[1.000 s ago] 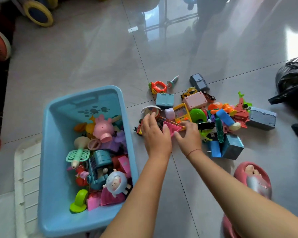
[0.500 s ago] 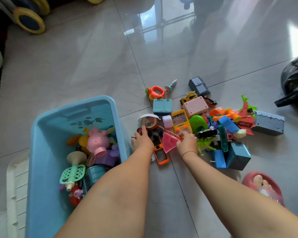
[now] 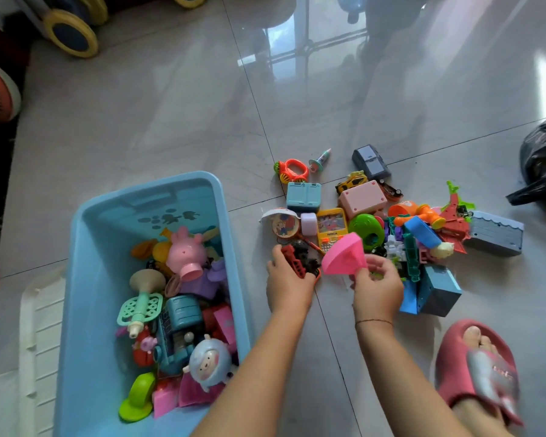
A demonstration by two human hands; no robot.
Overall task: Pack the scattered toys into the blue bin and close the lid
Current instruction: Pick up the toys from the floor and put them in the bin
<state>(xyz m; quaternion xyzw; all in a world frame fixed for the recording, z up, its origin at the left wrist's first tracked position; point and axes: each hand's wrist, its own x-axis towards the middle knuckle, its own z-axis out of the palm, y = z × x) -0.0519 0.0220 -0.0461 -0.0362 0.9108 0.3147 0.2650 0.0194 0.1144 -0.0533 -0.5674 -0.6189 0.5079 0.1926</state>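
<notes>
The gathering step is in hand: 2 toys are gripped at the near edge of the toy pile (image 3: 391,228) on the floor (image 3: 171,121). The left hand (image 3: 289,283) is closed around a red and black toy (image 3: 298,261), fingers curled over it. A pink wedge (image 3: 344,255) is pinched at its lower corner by the right hand (image 3: 377,287), fingers narrow. The blue bin (image 3: 85,294) stands open just left of the pile, already about half filled. The white lid (image 3: 38,335) lies beside the bin's left wall. Next, both toys probably need to be carried left over the rim and released; many toys remain outside.
</notes>
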